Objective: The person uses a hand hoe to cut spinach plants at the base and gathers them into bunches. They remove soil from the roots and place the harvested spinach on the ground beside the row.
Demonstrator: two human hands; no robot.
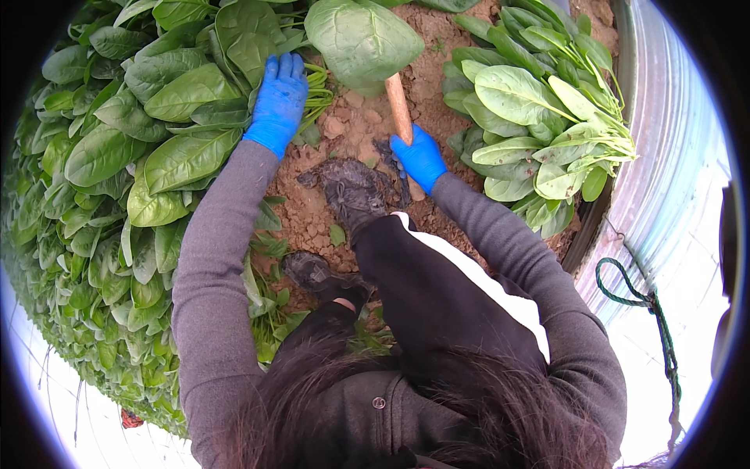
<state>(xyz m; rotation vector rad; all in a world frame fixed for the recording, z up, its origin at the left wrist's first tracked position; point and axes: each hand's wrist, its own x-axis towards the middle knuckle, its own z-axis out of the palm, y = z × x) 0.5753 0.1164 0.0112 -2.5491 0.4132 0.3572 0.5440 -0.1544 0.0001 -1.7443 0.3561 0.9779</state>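
My left hand (279,99), in a blue glove, lies back-up across leafy spinach plants (193,94) at the left. Pale green stems (316,88) stick out on its right side; its thumb and palm are hidden, so its grip is unclear. In a blue glove too, my right hand (420,157) is closed around the wooden handle (398,108) of a tool. A broad spinach leaf (363,41) covers the handle's far end, so the tool's head cannot be seen. Dark, muddy material (391,161) hangs beside the right hand.
Picked spinach (527,129) lies heaped at the right, stems toward a clear plastic sheet (662,146). A green rope (659,328) hangs there. Bare brown soil (304,193) runs between heap and standing crop. My muddy shoes (354,196) stand on it, among low plants (275,311).
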